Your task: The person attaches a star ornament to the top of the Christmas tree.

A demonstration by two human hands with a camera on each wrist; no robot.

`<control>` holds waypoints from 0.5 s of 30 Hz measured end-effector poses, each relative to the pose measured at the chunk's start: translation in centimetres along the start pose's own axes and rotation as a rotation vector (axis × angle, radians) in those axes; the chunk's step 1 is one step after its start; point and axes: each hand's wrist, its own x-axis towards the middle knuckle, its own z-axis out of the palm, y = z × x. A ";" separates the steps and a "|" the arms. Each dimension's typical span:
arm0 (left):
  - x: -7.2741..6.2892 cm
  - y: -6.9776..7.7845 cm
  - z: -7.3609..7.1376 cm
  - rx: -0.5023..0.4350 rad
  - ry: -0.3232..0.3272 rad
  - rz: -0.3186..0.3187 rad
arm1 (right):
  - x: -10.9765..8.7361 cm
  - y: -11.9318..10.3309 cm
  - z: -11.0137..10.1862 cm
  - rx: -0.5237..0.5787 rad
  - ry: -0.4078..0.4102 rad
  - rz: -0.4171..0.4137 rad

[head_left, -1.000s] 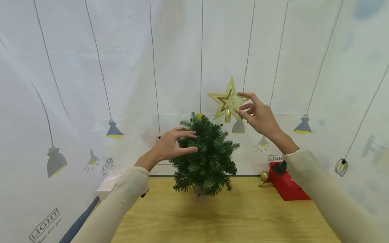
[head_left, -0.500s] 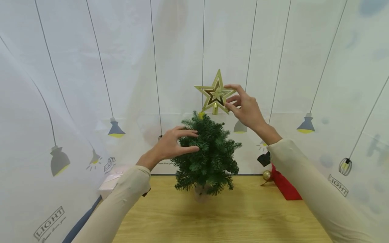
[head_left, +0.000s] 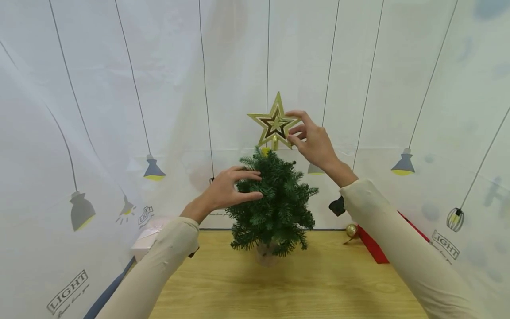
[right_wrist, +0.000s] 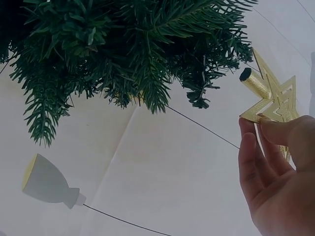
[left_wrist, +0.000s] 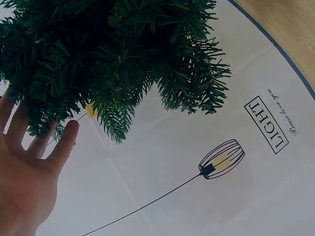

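A small green artificial Christmas tree (head_left: 276, 204) stands upright in the middle of the table. Between finger and thumb, my right hand (head_left: 316, 144) pinches a gold star tree topper (head_left: 276, 122) by its right-hand points. The star is upright just above the treetop, its hollow socket (right_wrist: 254, 82) pointing toward the branches in the right wrist view. On the tree's left side, my left hand (head_left: 227, 189) lies with spread, relaxed fingers at the upper needles. In the left wrist view its fingertips (left_wrist: 69, 129) reach in among the branches, partly hidden by them.
On the wooden table (head_left: 223, 283), a gold bauble (head_left: 351, 230) lies at the back right beside a red object (head_left: 372, 246) partly behind my right sleeve. A pale pink box (head_left: 145, 239) sits at the left. A white sheet printed with lamps hangs behind.
My right hand has carried the star leftward from the tree's right side to over the treetop. My left hand has stayed at the branches.
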 end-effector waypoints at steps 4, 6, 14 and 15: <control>-0.1 0.1 -0.1 0.005 0.000 0.002 | 0.3 -0.1 0.5 0.002 -0.006 -0.001; -0.1 0.1 -0.2 0.008 0.002 0.001 | 0.4 -0.2 0.8 -0.002 -0.013 -0.002; 0.0 -0.1 -0.2 0.011 0.009 0.006 | 0.5 -0.1 1.2 -0.012 -0.006 -0.003; 0.0 -0.1 -0.1 0.012 0.008 0.005 | 0.5 -0.1 1.2 -0.011 -0.004 -0.003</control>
